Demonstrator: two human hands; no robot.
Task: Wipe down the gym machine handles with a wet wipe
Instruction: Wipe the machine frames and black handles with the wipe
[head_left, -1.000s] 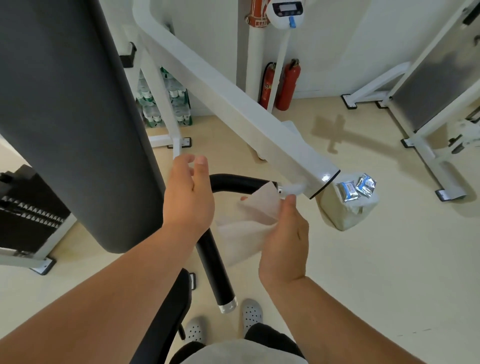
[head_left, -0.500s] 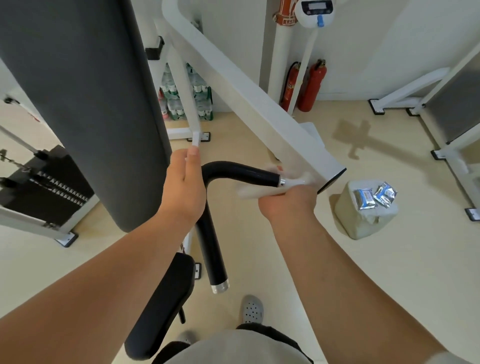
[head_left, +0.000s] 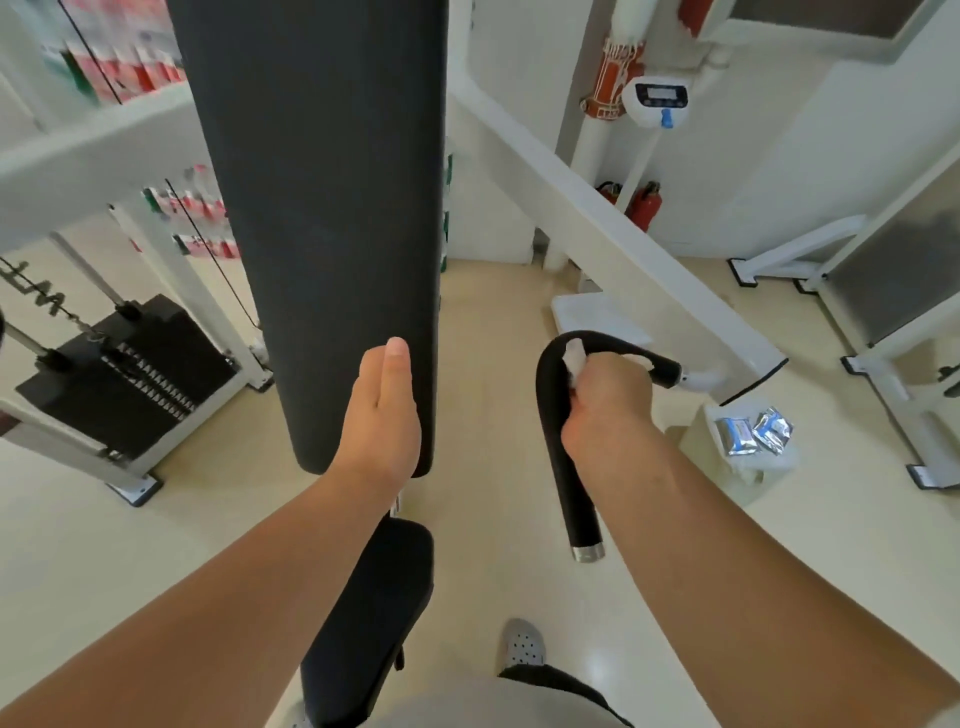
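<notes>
Item, handle (head_left: 563, 447): we found our right hand (head_left: 608, 405), fingers clenched on the wet wipe (head_left: 573, 358), moved from the chrome collar to the bend, straight section unwiped; left hand (head_left: 382, 415) flat, fingers together, against the pad (head_left: 322, 208).

Two bare forearms, left hand (head_left: 382, 415) and right hand (head_left: 608, 402), no sleeves visible. Light grey shirt (head_left: 467, 704), dark shorts (head_left: 563, 686), grey perforated clog (head_left: 524, 644) below the right hand.
</notes>
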